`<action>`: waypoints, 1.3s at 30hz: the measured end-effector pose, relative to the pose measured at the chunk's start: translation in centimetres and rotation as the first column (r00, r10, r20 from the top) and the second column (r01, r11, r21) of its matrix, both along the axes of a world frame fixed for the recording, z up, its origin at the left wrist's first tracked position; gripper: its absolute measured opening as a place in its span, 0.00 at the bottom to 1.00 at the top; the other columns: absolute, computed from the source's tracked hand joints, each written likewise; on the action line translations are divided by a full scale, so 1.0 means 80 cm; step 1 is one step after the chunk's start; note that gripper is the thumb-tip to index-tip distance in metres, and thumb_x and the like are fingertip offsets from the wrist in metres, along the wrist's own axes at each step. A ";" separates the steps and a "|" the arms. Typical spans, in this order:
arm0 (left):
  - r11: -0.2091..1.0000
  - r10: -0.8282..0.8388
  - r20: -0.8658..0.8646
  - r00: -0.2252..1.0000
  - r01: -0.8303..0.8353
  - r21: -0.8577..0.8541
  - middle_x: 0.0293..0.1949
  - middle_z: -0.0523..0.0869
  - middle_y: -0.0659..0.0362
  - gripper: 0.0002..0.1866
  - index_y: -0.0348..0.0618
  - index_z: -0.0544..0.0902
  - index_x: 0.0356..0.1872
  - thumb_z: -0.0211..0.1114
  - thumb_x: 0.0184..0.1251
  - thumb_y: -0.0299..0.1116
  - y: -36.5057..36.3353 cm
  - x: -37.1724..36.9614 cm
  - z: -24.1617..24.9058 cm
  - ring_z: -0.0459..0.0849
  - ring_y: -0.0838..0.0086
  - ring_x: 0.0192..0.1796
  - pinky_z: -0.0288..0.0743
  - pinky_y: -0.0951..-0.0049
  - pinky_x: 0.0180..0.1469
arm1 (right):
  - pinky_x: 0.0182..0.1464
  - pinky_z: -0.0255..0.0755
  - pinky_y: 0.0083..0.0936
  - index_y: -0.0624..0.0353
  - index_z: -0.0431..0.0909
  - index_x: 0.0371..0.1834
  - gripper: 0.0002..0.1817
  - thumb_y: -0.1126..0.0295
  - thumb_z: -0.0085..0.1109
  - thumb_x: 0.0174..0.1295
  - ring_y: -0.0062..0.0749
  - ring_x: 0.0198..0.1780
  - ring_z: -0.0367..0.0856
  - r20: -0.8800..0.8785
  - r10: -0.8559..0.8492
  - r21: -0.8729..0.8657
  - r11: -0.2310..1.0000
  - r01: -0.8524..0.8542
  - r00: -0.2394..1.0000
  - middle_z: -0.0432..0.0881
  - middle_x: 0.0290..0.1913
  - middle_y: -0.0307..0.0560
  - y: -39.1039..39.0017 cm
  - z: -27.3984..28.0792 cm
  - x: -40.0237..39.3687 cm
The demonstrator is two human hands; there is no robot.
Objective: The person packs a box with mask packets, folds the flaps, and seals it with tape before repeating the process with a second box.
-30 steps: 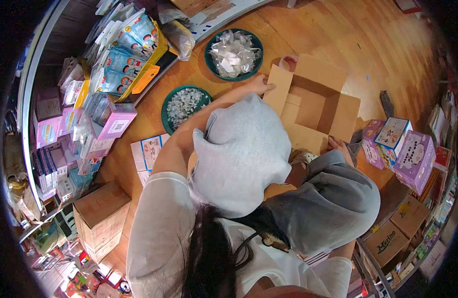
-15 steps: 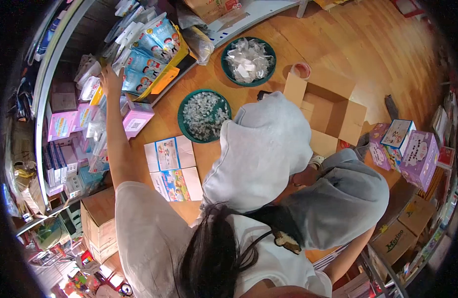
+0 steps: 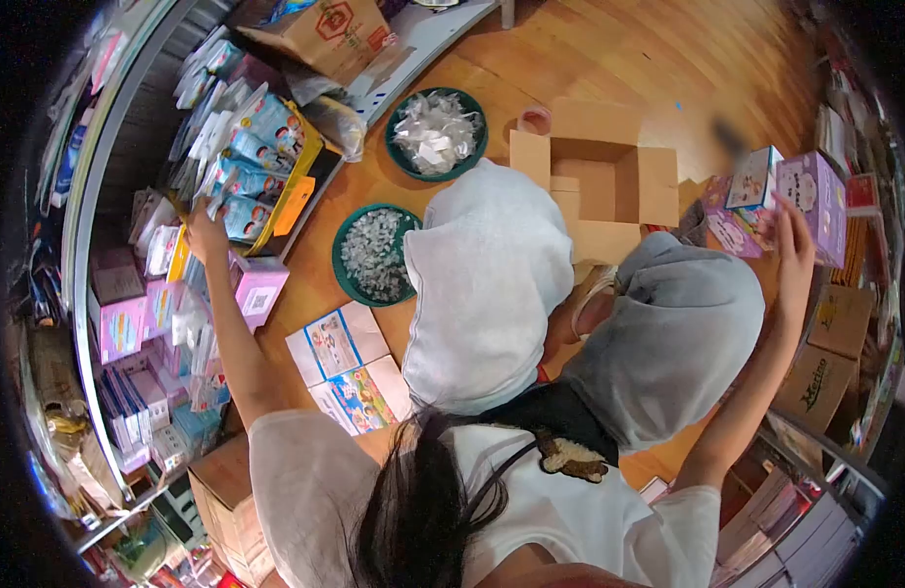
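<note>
My left hand [image 3: 207, 235] is at the shelf on the left, its fingers curled at the near end of a row of blue packs [image 3: 245, 216] with cartoon children on them. What it grips there is too small to make out. The packs stand in a yellow-edged display box [image 3: 301, 171]. Out on the right my right hand [image 3: 794, 240] is raised with fingers stretched and apart. It overlaps the front of a purple box [image 3: 813, 201], beside a blue-and-white box [image 3: 753, 178]. Pink boxes [image 3: 259, 291] sit just below my left hand.
An open cardboard box [image 3: 595, 191] stands on the wooden floor ahead, with a tape roll [image 3: 534, 120] beside it. Two green baskets [image 3: 340, 269] hold small clear pieces and clear plastic. A flattened printed carton [image 3: 340, 343] lies by my left knee. Merino cartons [image 3: 815, 387] are at right.
My right arm has come up from beside my body to the purple boxes. My left hand stays at the packs, its fingers now more curled. The view has shifted.
</note>
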State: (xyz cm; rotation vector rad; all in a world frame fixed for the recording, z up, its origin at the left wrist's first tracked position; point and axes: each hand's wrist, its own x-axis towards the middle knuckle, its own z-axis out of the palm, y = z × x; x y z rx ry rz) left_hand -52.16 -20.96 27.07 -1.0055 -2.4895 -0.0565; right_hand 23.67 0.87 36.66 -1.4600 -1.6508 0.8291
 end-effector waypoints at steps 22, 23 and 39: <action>0.613 -0.790 0.601 -0.121 -0.186 0.768 0.44 0.81 0.55 0.19 0.33 0.74 0.48 0.66 0.59 0.33 0.189 0.361 0.140 0.81 0.74 0.44 0.72 0.73 0.49 | 0.54 0.63 0.39 0.30 0.66 0.63 0.42 0.45 0.69 0.37 0.45 0.54 0.68 0.743 -0.027 0.586 0.511 -0.629 0.669 0.67 0.56 0.45 0.002 0.059 -0.277; 0.615 -0.789 0.598 -0.143 -0.190 0.766 0.44 0.81 0.55 0.19 0.34 0.74 0.48 0.67 0.59 0.33 0.195 0.366 0.139 0.81 0.74 0.43 0.72 0.73 0.49 | 0.56 0.61 0.40 0.29 0.66 0.63 0.43 0.45 0.69 0.36 0.45 0.54 0.67 0.730 -0.145 0.642 0.478 -0.599 0.667 0.67 0.56 0.45 0.009 0.058 -0.275; 0.850 -0.526 0.827 -0.198 -0.101 0.516 0.37 0.82 0.60 0.21 0.36 0.75 0.47 0.68 0.58 0.39 0.286 0.354 -0.013 0.79 0.81 0.38 0.70 0.82 0.41 | 0.49 0.63 0.34 0.35 0.63 0.63 0.41 0.58 0.71 0.41 0.39 0.48 0.70 0.919 0.073 0.304 0.495 -0.814 0.388 0.70 0.43 0.46 0.115 -0.045 -0.250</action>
